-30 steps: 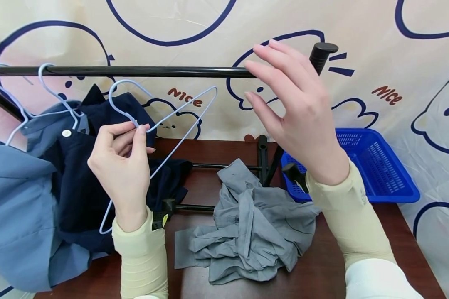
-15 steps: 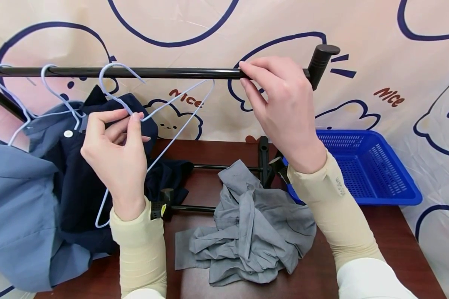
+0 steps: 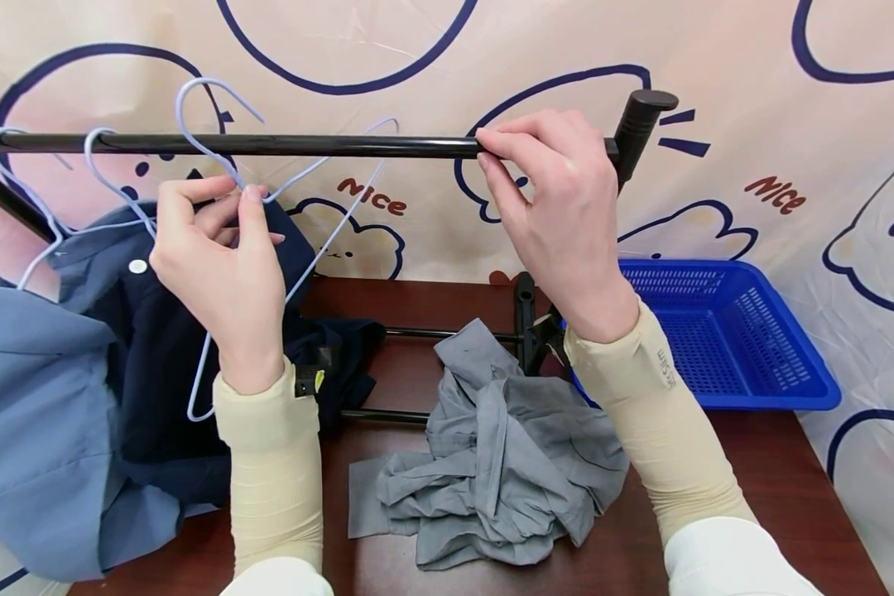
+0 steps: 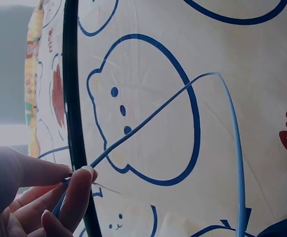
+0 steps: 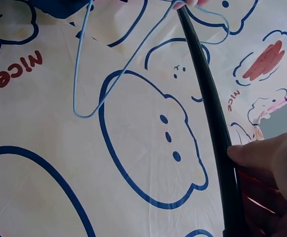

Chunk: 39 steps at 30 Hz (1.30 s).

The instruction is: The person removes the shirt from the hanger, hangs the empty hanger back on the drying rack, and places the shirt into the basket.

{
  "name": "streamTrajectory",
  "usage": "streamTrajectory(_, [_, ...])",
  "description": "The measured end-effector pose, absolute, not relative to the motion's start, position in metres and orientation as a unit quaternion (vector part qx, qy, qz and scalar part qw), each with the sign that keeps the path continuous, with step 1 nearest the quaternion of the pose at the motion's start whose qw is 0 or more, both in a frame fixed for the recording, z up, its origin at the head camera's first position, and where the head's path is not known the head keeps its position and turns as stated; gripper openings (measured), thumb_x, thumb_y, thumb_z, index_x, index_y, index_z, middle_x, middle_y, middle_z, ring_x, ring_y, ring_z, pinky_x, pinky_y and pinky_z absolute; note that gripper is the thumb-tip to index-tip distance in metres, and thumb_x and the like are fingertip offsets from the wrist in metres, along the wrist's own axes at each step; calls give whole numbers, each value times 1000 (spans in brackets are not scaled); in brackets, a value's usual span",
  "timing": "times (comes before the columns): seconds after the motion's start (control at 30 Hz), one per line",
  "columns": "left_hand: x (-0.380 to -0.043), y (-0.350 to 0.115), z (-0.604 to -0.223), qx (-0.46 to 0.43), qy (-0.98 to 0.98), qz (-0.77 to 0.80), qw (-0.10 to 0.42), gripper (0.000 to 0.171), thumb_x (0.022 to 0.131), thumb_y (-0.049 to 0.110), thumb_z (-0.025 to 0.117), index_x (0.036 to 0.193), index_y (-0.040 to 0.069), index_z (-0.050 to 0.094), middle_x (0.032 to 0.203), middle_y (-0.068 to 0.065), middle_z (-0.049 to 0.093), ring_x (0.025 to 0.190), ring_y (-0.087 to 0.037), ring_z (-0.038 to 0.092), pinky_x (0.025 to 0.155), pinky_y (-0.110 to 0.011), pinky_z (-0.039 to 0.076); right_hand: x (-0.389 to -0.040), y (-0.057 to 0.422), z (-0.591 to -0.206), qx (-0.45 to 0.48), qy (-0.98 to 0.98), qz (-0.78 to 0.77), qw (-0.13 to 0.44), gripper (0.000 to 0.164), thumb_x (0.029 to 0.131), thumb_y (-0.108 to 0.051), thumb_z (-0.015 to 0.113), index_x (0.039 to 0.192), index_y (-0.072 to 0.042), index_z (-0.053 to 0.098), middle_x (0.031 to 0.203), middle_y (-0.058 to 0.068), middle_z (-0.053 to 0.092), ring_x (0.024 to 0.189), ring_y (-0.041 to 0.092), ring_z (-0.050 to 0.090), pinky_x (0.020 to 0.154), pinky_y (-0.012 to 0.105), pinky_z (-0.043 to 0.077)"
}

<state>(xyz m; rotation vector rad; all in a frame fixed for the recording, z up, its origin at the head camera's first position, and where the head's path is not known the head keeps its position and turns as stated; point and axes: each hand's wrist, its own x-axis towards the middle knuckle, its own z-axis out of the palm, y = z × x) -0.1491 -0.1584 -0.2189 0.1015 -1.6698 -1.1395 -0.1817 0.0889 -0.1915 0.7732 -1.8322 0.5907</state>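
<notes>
My left hand (image 3: 219, 265) pinches a thin light-blue clothes hanger (image 4: 239, 163) at its neck, between thumb and fingers. The hanger is bare, and its hook (image 3: 181, 108) rises above the black rail (image 3: 365, 146), overlapping it in the head view. Toward the rail's right end, my right hand (image 3: 559, 223) grips the rail with thumb and fingertips. In the right wrist view the right thumb (image 5: 252, 153) lies along the rail. Below both hands a crumpled grey garment (image 3: 507, 463) lies on the brown table (image 3: 760, 497).
Two more light-blue hangers hook over the rail at left, near a blue-grey garment (image 3: 37, 414) and a navy garment (image 3: 164, 372) with a white button. A blue plastic basket (image 3: 827, 393) stands at right. The rack's lower bar (image 3: 387, 416) crosses the table. A patterned curtain hangs behind.
My left hand has raised the hanger, moving it slightly left, so its hook went from below the rail to above it. My right hand has come down from mid-air and taken hold of the rail.
</notes>
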Motion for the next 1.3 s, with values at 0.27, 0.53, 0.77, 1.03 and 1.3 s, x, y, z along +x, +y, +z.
streamTrajectory(0.27, [-168, -172, -238, 75, -734, -453, 500, 21, 87, 26, 67, 98, 8, 64, 96, 5, 69, 60, -2, 62, 54, -15, 48, -182, 88, -193, 314, -762, 254, 506, 24, 93, -21, 58, 104, -6, 73, 96, 5, 67, 89, 24, 54, 75, 33, 39])
streamTrajectory(0.53, [-168, -172, -254, 111, -774, -413, 467, 26, 88, 36, 62, 101, 13, 62, 98, 10, 68, 50, 2, 57, 54, -13, 45, -182, 88, -193, 316, -760, 257, 506, 24, 93, -21, 58, 105, -6, 73, 98, 5, 67, 91, 24, 54, 79, 33, 38])
streamTrajectory(0.77, [-168, -171, -255, 136, -789, -393, 452, 31, 90, 39, 59, 111, 17, 59, 99, 15, 68, 54, 3, 58, 64, -16, 43, -182, 88, -193, 318, -761, 254, 506, 24, 93, -20, 58, 106, -6, 72, 98, 5, 67, 92, 24, 54, 80, 33, 38])
streamTrajectory(1.03, [-162, -169, -253, 143, -800, -371, 448, 56, 84, 47, 63, 132, 27, 43, 119, 18, 58, 97, -3, 58, 85, -28, 37, -182, 89, -192, 320, -762, 249, 505, 24, 94, -19, 56, 107, -6, 72, 99, 6, 67, 92, 24, 53, 79, 33, 37])
streamTrajectory(1.3, [-141, -157, -241, 56, -770, -378, 510, 62, 84, 40, 66, 134, 12, 43, 133, 9, 45, 120, -2, 36, 99, -25, 20, -181, 90, -194, 324, -763, 251, 500, 25, 94, -20, 56, 108, -6, 71, 100, 6, 66, 94, 24, 52, 79, 33, 37])
